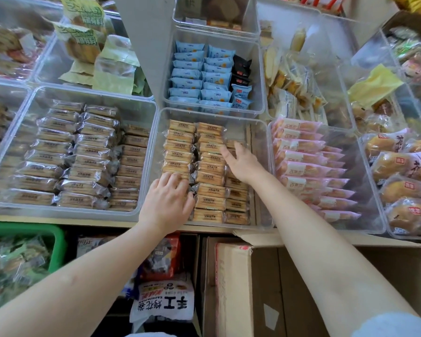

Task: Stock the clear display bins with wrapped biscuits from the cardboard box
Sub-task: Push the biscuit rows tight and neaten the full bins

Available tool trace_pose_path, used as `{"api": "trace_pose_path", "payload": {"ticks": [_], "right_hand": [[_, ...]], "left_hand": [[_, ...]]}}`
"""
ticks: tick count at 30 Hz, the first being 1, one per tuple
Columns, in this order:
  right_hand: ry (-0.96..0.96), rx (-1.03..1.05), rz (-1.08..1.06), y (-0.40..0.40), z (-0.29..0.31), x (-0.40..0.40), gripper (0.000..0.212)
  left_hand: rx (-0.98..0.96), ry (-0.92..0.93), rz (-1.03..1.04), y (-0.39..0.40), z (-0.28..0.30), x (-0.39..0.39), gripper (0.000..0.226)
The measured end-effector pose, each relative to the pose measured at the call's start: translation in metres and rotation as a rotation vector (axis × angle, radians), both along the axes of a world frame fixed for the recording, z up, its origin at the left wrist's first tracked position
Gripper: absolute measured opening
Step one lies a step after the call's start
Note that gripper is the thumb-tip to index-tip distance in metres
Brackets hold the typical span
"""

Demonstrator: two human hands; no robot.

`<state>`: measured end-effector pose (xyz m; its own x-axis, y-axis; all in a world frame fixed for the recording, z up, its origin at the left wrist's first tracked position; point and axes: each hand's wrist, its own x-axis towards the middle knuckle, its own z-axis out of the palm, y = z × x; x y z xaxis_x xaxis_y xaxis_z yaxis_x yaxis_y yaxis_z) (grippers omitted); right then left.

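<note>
- Left hand flat on the wrapped biscuits, fingers straight and close together, at the near left of the middle clear bin.
- Right hand reaching farther in, fingers loose and a bit apart, touching packs in the right row.
- Biscuits in three rows inside that bin.
- Cardboard box open, near and right, below the bins.
- Green basket near left.

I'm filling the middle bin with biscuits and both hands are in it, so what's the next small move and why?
Probably reach back to the cardboard box for more packs and fill the right column. In the middle bin the left hand rests on the near left packs, the right hand touches the right column, and bare space shows beyond it.
</note>
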<state>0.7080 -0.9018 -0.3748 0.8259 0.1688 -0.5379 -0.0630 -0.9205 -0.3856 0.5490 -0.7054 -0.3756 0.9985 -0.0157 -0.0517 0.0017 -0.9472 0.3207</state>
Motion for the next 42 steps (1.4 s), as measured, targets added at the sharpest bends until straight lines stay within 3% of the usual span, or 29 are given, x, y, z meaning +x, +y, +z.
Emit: {"api": "trace_pose_path", "payload": {"ticks": [5,11,21,27,34,38,42], "right_hand": [[0.016,-0.089,0.071,0.006,-0.022,-0.008,0.092],[0.014,-0.051,0.1,0.004,-0.022,-0.015,0.09],[-0.105,0.012,0.004,0.002,-0.002,0.003,0.088],[0.01,0.024,0.019,0.016,-0.008,0.019,0.082],[0.084,0.121,-0.053,0.008,-0.006,0.013,0.108],[0.055,0.205,-0.075,0.004,0.009,0.001,0.079],[0.192,0.094,0.013,-0.005,0.007,-0.039,0.092]], "left_hand": [[0.01,-0.008,0.002,0.0,0.0,0.0,0.05],[0.014,0.002,-0.001,0.0,-0.001,0.0,0.052],[0.011,-0.011,0.005,0.001,-0.002,0.0,0.046],[0.011,-0.016,0.005,0.001,-0.004,0.0,0.046],[0.018,0.005,0.002,0.001,-0.004,0.0,0.049],[0.015,0.015,-0.002,0.001,-0.003,0.0,0.05],[0.019,0.008,-0.002,0.001,-0.001,-0.001,0.049]]}}
